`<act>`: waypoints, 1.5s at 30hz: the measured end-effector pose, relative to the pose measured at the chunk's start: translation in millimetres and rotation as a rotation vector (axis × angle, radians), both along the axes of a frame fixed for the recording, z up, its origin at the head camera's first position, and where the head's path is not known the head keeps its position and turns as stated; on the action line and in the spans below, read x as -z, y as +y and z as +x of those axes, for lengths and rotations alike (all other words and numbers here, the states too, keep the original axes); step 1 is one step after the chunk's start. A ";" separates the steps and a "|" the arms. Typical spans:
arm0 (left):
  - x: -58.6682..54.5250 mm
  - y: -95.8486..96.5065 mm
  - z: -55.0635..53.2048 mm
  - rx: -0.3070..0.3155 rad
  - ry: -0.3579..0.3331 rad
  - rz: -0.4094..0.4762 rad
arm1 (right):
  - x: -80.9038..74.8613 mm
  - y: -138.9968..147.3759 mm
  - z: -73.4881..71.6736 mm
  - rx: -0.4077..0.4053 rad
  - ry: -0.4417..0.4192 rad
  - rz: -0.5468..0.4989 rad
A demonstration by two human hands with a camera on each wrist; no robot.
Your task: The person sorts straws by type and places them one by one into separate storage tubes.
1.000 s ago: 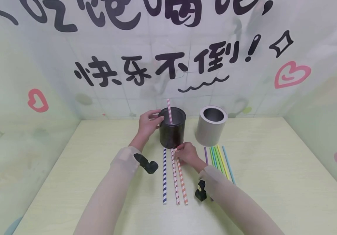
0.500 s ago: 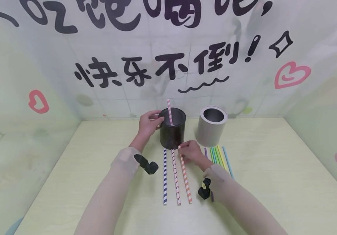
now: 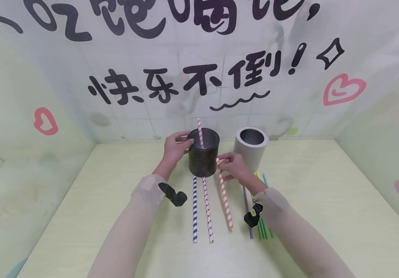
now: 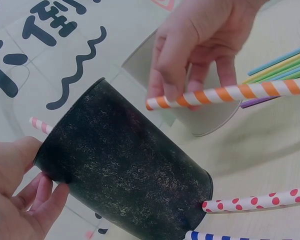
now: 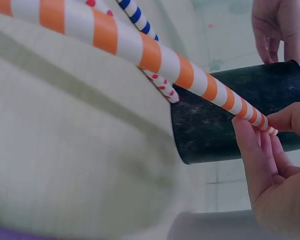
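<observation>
A black cylindrical cup (image 3: 203, 162) stands on the table with a pink-and-white striped straw (image 3: 200, 133) upright inside it. My left hand (image 3: 176, 147) grips the cup's rim at its left side, thumb and fingers on either side of the wall. Near one end, my right hand (image 3: 234, 166) pinches an orange-and-white striped straw (image 3: 225, 199) between thumb and fingers. That straw is raised off the table, as the right wrist view shows. Before the cup lie a blue-and-white striped straw (image 3: 195, 210) and a white straw with red dots (image 3: 208, 212).
To the right of the black cup stands a light grey cup (image 3: 249, 154), partly behind my right hand. Several thin plain straws (image 4: 280, 65) in green, yellow, blue and purple lie before it, partly hidden by my right forearm. A printed wall sheet (image 3: 199, 77) closes off the back.
My right hand has picked the orange-striped straw up from the table and moved it up and to the right. The left hand stays on the black cup.
</observation>
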State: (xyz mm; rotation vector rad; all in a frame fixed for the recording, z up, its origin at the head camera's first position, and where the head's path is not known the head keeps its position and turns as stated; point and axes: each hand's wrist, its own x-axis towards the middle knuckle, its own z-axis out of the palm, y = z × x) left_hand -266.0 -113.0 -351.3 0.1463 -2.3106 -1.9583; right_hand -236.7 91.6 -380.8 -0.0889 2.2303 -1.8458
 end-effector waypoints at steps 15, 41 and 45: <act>-0.2 0.1 0.9 -0.002 -0.001 -0.007 | -56.1 8.7 -0.2 -0.084 0.241 0.033; 2.9 -0.5 -1.3 -0.006 0.016 0.014 | -152.6 -18.8 -57.9 -0.023 0.516 -0.023; 3.2 -0.4 -0.1 -0.008 0.012 0.020 | -165.7 -25.8 -64.0 -0.009 0.540 -0.046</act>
